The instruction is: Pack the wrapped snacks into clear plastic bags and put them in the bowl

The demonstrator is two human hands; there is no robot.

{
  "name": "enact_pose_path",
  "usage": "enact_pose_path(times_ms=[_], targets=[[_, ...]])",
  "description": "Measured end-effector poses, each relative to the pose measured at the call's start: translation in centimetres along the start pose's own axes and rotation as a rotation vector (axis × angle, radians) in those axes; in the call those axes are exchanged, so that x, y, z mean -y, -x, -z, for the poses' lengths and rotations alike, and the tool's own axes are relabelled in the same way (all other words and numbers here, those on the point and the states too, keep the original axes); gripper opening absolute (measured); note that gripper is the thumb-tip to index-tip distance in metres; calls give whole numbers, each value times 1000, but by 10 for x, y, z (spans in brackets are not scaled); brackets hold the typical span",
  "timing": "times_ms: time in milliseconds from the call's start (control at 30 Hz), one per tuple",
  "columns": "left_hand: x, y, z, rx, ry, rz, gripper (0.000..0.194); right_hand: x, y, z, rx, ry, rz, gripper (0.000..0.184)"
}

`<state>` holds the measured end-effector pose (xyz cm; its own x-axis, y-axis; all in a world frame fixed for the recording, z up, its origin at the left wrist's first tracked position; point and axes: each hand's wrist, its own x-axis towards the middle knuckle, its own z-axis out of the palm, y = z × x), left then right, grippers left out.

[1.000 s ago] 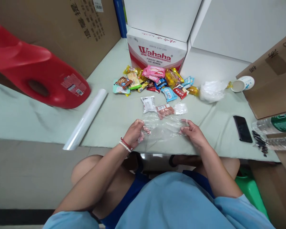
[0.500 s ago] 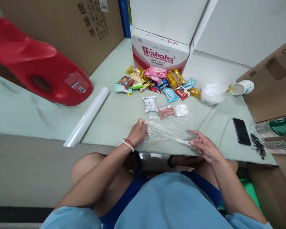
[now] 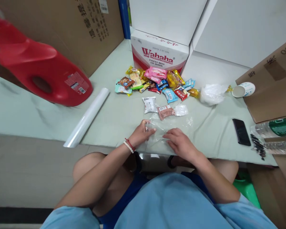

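A clear plastic bag (image 3: 173, 124) lies flat near the front edge of the pale green table (image 3: 114, 114). My left hand (image 3: 143, 133), with bead bracelets at the wrist, pinches the bag's left end. My right hand (image 3: 178, 143) rests on the bag's near side with its fingers curled and pressing down. Just beyond the bag lie a white snack packet (image 3: 149, 104), a brown one (image 3: 165, 111) and a small clear one (image 3: 181, 110).
A heap of coloured snack packets (image 3: 157, 81) sits before a Wahaha box (image 3: 158, 54). A white roll (image 3: 87, 117) and a red jug (image 3: 38, 73) are at left. A crumpled white bag (image 3: 212, 93), paper cup (image 3: 243, 89), black phone (image 3: 241, 132) and bottles (image 3: 276, 127) are at right.
My right hand has moved left from the bag's right end to its middle, close to my left hand. The bag has gone from stretched between both hands to lying slack.
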<state>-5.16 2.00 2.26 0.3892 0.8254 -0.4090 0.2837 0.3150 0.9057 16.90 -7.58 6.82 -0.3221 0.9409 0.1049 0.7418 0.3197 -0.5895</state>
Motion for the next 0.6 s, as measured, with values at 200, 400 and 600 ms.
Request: enact_pose_path(times_ms=[200,400,600], targets=[[0,-2,20,-16,180,73,72,10,-11,-28,495,-27,-87,38],[15,-10,27,-45,2,7,34,16,6,-13,582,-157,-99,39],[17,-13,26,-197,-192,-127,16,13,23,-5,577,-59,-154,39]])
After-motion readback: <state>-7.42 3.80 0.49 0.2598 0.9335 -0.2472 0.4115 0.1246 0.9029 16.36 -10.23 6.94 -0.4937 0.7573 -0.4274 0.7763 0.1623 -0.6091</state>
